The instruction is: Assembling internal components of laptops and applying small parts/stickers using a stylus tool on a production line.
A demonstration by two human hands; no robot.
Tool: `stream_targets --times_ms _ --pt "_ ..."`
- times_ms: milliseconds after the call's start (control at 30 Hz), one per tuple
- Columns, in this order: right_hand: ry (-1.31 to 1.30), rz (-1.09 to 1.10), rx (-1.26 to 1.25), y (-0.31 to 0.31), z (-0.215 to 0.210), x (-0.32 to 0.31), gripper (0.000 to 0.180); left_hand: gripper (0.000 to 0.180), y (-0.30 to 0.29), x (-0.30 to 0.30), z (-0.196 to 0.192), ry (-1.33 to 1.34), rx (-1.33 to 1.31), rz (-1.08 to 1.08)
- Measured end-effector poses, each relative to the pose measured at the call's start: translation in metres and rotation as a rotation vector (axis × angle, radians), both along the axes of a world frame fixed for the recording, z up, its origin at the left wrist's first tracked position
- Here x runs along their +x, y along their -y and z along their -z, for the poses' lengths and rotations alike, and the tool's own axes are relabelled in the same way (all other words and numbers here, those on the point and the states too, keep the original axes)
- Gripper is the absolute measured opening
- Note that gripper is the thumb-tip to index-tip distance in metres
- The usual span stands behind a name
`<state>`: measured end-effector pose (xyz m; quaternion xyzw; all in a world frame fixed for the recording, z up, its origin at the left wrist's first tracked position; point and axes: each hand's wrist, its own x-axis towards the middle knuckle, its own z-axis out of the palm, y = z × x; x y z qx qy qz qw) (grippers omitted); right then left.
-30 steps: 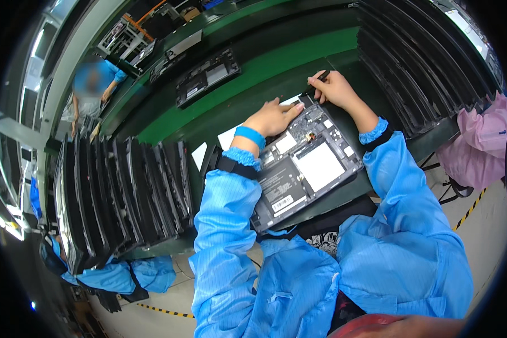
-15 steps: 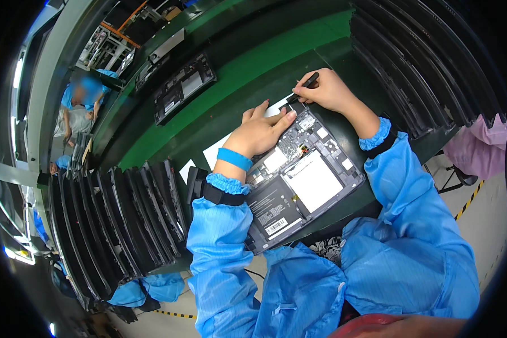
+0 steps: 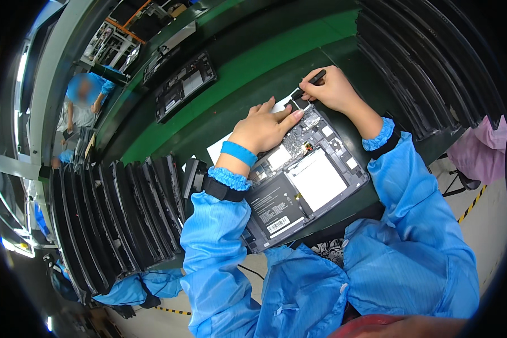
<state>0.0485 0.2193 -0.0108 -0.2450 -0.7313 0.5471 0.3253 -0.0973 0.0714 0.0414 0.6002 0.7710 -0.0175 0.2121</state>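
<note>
While the right hand [image 3: 333, 90] grips a black pen-like tool [image 3: 318, 77] between thumb and fingers, the left hand [image 3: 259, 129] rests with fingers stretched over the far edge of an opened laptop base [image 3: 287, 168]; whether those fingertips pinch anything, I cannot tell. That base lies slanted at the near edge of the dark green bench [image 3: 219, 115], with a white sheet [image 3: 216, 148] showing past its far edge. Dark laptop panels stand upright in 2 rows, 1 toward the bench's left edge [image 3: 118, 219], 1 toward its right [image 3: 422, 67].
</note>
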Motion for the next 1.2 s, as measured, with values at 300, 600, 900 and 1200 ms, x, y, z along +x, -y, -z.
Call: stream_targets --times_ms 300,600,900,1200 --pt "0.002 0.011 0.01 -0.004 0.006 -0.001 0.017 0.067 -0.002 -0.001 -0.004 -0.019 0.023 0.059" --pt "-0.172 0.013 -0.105 0.009 -0.002 0.003 0.015 0.072 -0.003 -0.003 -0.003 0.078 -0.032 0.058" --pt "-0.223 -0.006 -0.237 0.028 -0.041 0.026 0.022 0.045 0.012 -0.024 -0.032 0.183 0.455 -0.075" --pt "-0.076 -0.291 -0.262 0.078 -0.048 0.022 0.026 0.031 0.099 0.0 -0.034 0.793 0.289 -0.544"
